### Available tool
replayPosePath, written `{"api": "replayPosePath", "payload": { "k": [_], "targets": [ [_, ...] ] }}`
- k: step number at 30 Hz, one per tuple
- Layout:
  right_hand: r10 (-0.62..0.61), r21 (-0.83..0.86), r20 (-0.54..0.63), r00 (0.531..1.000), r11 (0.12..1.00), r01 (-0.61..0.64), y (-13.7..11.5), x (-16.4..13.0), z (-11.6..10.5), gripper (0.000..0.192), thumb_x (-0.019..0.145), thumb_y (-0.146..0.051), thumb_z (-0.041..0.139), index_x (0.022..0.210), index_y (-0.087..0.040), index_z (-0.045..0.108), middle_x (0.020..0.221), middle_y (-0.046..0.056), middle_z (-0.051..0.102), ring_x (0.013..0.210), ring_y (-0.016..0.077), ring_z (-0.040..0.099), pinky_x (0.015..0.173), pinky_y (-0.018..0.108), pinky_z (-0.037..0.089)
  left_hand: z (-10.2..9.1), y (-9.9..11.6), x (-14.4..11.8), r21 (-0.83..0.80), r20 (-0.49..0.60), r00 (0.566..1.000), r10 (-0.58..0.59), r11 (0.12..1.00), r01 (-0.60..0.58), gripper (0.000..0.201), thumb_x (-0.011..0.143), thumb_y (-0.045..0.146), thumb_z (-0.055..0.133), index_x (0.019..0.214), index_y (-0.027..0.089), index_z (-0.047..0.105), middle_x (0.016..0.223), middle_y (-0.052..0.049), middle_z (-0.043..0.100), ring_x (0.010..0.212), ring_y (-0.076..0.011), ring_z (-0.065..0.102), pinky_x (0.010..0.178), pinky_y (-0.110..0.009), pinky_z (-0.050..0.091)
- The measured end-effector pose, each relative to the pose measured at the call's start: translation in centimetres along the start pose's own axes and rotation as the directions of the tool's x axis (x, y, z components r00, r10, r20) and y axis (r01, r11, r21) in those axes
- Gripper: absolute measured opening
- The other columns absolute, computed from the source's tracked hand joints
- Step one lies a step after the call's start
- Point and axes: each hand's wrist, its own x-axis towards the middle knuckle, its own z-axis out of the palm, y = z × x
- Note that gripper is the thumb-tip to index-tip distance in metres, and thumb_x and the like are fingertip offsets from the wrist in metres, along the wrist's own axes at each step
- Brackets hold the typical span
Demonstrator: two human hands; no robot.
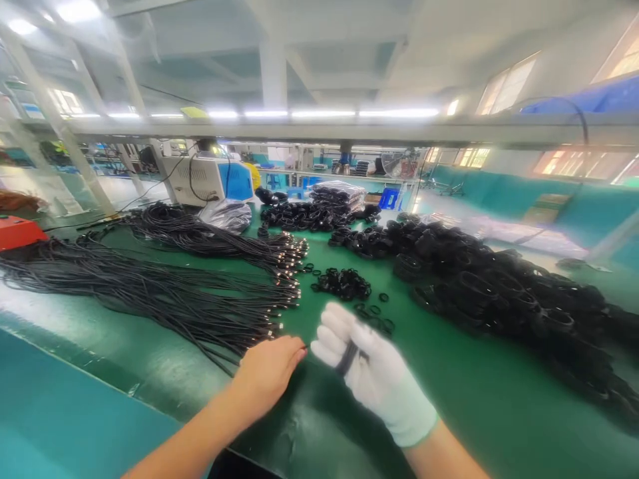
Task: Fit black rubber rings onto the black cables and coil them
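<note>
My bare left hand [272,366] is closed in a pinch over the front of the bench, with a small dark tip poking out past its fingertips. A black cable runs in under that hand from the left. In a white glove, my right hand [367,372] curls around a short black band-like piece [347,359]; its exact kind is unclear. The two hands are close together but apart. Left of them lie bundles of black cables [164,293] with metal-tipped ends pointing right. Small black rings [344,285] form a pile just beyond my right hand.
A long heap of larger black coiled parts [474,279] covers the right side of the green bench [319,419]. Further back are more black parts [304,216], a clear plastic bag [227,216] and a white-and-blue machine [207,179]. A red object [20,233] sits far left.
</note>
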Motion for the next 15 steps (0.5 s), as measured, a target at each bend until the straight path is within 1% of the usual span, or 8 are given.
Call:
{"api": "replayPosePath", "payload": {
  "k": [2,4,6,9,10,12,13,15],
  "targets": [
    [-0.051,-0.034,-0.046,0.998,0.998,0.049,-0.6,0.2,-0.6,0.035,0.08,-0.027,0.065,0.113,-0.019,0.057,0.116,0.007,0.06,0.101,0.021,0.058,0.098,0.046,0.039,0.3,1.7,-0.8,0.141,-0.018,0.999,-0.039,0.989,0.041,0.026,0.091,0.022,0.036,0.081,0.02,0.06,0.075,-0.001,0.065,0.065,-0.0159,0.059,0.056,-0.024,0.033],
    [-0.065,-0.07,-0.079,0.995,0.996,0.06,-0.7,0.3,-1.0,0.034,0.081,-0.027,0.063,0.114,-0.018,0.057,0.123,0.009,0.058,0.107,0.0238,0.057,0.101,0.048,0.037,0.6,3.3,-1.5,0.207,-0.034,0.999,0.003,0.978,0.004,0.024,0.089,0.021,0.039,0.079,0.02,0.06,0.073,-0.002,0.065,0.064,-0.0169,0.058,0.056,-0.026,0.032],
    [-0.068,-0.104,-0.093,0.993,0.993,0.059,-0.6,0.3,-1.1,0.035,0.082,-0.027,0.063,0.115,-0.017,0.057,0.124,0.011,0.058,0.109,0.0255,0.057,0.101,0.049,0.037,0.9,4.3,-1.9,0.215,-0.063,0.997,0.054,0.976,-0.039,0.022,0.088,0.02,0.041,0.074,0.02,0.059,0.07,-0.002,0.064,0.061,-0.0168,0.056,0.056,-0.027,0.031],
    [-0.054,-0.164,-0.102,0.993,0.986,0.036,-0.1,0.2,-0.8,0.037,0.08,-0.027,0.065,0.115,-0.015,0.057,0.118,0.012,0.061,0.102,0.0246,0.061,0.099,0.048,0.038,1.0,4.3,-2.1,0.222,-0.125,0.979,0.159,0.967,-0.128,0.023,0.086,0.017,0.044,0.067,0.019,0.056,0.064,-0.001,0.061,0.056,-0.0154,0.052,0.056,-0.029,0.029],
    [-0.039,-0.192,-0.11,0.993,0.981,0.017,0.2,0.2,-0.6,0.037,0.079,-0.026,0.067,0.114,-0.015,0.057,0.114,0.012,0.063,0.098,0.0233,0.062,0.097,0.046,0.039,0.7,4.1,-2.0,0.245,-0.157,0.964,0.215,0.954,-0.173,0.023,0.086,0.016,0.045,0.065,0.018,0.054,0.063,-0.001,0.06,0.056,-0.0153,0.051,0.056,-0.03,0.028],
    [0.004,-0.266,-0.104,0.995,0.963,-0.032,0.8,0.2,-0.3,0.032,0.078,-0.023,0.069,0.108,-0.015,0.06,0.104,0.009,0.066,0.092,0.0194,0.062,0.093,0.04,0.042,-0.3,3.2,-1.7,0.32,-0.195,0.913,0.358,0.903,-0.286,0.021,0.086,0.016,0.046,0.066,0.018,0.053,0.065,-0.001,0.058,0.06,-0.0157,0.05,0.058,-0.031,0.028],
    [0.029,-0.303,-0.088,0.996,0.951,-0.055,1.1,0.2,-0.1,0.028,0.077,-0.021,0.069,0.103,-0.015,0.062,0.1,0.008,0.067,0.09,0.0182,0.062,0.09,0.036,0.043,-1.0,2.8,-1.4,0.355,-0.187,0.882,0.432,0.867,-0.349,0.02,0.087,0.017,0.047,0.068,0.018,0.053,0.066,-0.001,0.058,0.062,-0.016,0.049,0.06,-0.031,0.028],
    [0.08,-0.353,-0.018,0.997,0.932,-0.081,1.7,0.2,0.2,0.016,0.077,-0.019,0.069,0.092,-0.013,0.065,0.093,0.007,0.066,0.087,0.0171,0.06,0.086,0.033,0.043,-2.8,2.0,-0.8,0.375,-0.114,0.828,0.55,0.795,-0.477,0.018,0.088,0.025,0.05,0.071,0.018,0.053,0.069,-0.001,0.058,0.065,-0.016,0.049,0.062,-0.032,0.029]
  ]
}}
